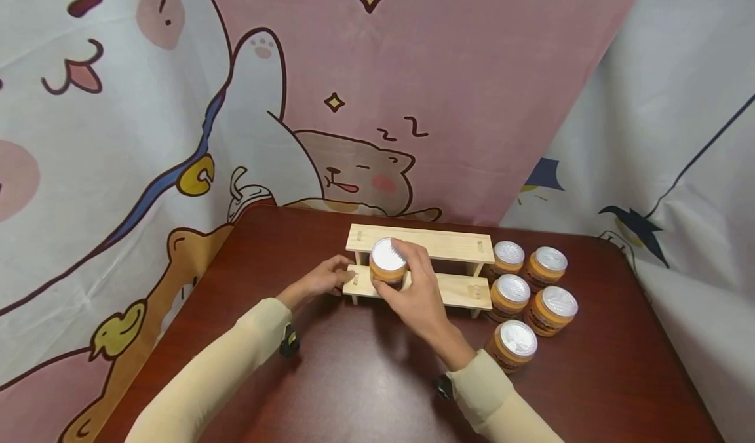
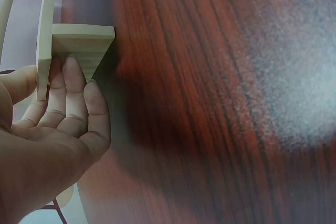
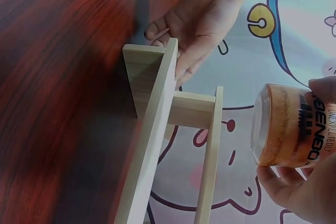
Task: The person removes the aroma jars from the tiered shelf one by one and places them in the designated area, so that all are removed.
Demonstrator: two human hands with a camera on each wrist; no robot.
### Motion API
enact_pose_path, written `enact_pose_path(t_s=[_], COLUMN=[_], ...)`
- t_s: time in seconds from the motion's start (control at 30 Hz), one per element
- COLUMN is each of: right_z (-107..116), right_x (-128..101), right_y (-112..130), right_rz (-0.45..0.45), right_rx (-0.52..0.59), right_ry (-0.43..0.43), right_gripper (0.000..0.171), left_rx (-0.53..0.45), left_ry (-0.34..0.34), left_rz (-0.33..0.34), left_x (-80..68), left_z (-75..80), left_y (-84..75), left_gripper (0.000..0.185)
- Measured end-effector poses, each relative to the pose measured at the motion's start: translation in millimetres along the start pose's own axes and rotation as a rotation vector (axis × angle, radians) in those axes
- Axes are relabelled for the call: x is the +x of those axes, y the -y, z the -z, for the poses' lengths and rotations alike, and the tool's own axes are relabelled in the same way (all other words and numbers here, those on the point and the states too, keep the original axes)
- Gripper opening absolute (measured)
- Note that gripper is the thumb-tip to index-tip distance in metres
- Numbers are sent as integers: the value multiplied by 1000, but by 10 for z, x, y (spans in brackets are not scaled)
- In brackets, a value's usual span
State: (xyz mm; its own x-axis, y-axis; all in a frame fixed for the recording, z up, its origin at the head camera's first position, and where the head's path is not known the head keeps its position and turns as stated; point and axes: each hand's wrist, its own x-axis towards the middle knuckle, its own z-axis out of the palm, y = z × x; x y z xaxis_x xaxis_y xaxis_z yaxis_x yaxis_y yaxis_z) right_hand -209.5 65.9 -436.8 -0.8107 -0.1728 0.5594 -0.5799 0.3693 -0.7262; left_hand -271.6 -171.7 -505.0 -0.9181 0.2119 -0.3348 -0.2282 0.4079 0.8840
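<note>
A small two-step wooden rack stands on the dark red table. My right hand grips an orange jar with a silver lid above the left part of the rack's lower step; in the right wrist view the jar hangs clear of the upper shelf. My left hand steadies the rack's left end, and its fingers lie straight against the side panel. In the right wrist view that hand shows beyond the rack.
Several more silver-lidded orange jars stand grouped on the table just right of the rack. A cartoon-printed cloth hangs behind and to both sides. The table's front part lies between my two sleeves.
</note>
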Motion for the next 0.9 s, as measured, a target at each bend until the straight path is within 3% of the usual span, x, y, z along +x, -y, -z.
enact_pose_path(t_s=[0.67, 0.9], right_z=[142, 182], right_x=[-12, -14], right_y=[11, 20], right_rz=[-3, 12], right_rx=[-11, -19], right_ry=[-9, -23], right_gripper=[75, 76], left_rx=[2, -1], left_ry=[10, -6], left_rz=[-33, 3], left_x=[-1, 3], left_z=[6, 7], left_y=[20, 9], left_gripper=[33, 36])
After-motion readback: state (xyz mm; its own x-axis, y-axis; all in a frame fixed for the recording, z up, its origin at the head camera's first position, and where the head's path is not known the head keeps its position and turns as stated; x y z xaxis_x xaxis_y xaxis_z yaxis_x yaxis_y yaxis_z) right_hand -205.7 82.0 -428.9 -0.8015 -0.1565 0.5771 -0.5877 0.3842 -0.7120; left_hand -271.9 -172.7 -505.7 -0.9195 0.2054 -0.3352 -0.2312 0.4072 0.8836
